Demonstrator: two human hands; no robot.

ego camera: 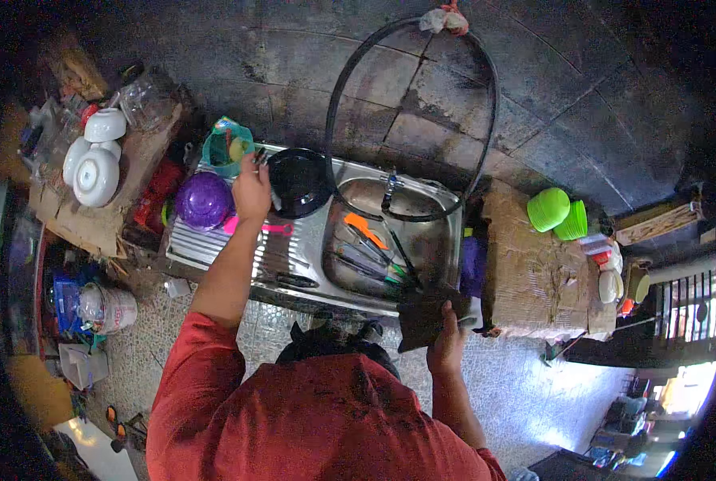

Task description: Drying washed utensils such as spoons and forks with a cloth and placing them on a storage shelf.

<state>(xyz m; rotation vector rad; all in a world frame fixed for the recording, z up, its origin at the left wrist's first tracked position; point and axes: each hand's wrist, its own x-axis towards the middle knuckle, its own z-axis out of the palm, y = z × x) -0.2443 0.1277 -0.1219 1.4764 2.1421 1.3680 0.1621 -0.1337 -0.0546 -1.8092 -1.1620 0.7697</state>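
Observation:
My left hand (pixel 252 191) reaches over the drainboard, its fingertips at the rim of a teal plastic basket (pixel 212 149). A yellowish sponge-like piece (pixel 237 148) sits in that basket. Something small and dark shows at the fingertips, too blurred to name. Over the sink's front edge, my right hand (pixel 448 346) grips a dark flat board-like piece (pixel 421 321) by its right side. Several utensils lie in the steel sink (pixel 436 243), among them an orange-handled one (pixel 365 229) and some with green parts. Close to my left hand are an upturned purple bowl (pixel 204 201), a round black pan or dish (pixel 299 182) and a pink spoon-like utensil (pixel 278 229).
A black hose (pixel 495 102) loops from the wall down to the tap (pixel 391 189). White bowls (pixel 96 175) stand on a cardboard-covered surface at left. Green bowls (pixel 548 209) rest on cardboard (pixel 532 282) at right. A bucket (pixel 117 309) stands on the floor at left.

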